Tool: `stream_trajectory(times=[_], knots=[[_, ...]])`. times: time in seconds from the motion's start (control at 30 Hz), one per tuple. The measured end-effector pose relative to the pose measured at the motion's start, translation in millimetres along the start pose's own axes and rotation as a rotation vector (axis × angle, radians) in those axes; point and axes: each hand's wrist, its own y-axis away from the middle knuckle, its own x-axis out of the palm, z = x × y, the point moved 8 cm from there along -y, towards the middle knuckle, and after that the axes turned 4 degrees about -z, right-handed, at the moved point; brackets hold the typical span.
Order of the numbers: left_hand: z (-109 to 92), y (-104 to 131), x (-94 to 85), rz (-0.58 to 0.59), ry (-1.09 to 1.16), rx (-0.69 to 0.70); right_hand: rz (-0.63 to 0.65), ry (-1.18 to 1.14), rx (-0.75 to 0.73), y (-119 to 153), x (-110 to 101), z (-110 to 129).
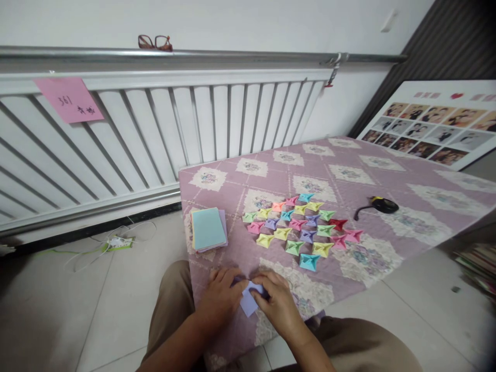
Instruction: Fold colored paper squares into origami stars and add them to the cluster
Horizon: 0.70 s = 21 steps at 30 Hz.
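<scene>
A small, partly folded purple paper [249, 301] lies at the near edge of the table between my hands. My left hand [221, 297] has its fingers pressed on the paper's left side. From the right, my right hand [277, 299] pinches the paper's other side, thumb on top. Beyond them, several small folded paper pieces in pink, yellow, green, blue and purple stand in slanting rows, the nearest a blue one [309, 262]. To the left sits a stack of square coloured sheets [209, 229], light blue on top.
A patterned purple cloth [232, 194] covers the table. A black and yellow object [384, 205] lies at the right. Behind are a white radiator [228, 111], glasses [155, 43] on a pipe, and a photo board [434, 126]. A power strip [119, 242] is on the floor.
</scene>
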Motion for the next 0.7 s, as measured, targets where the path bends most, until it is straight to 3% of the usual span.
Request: stream_trajectory(times=[0.7], knots=[[-3.9,0.3,-3.1,-0.082,-0.004,0.068,0.012,0.086,-0.02,0.6,-1.2,7.3]])
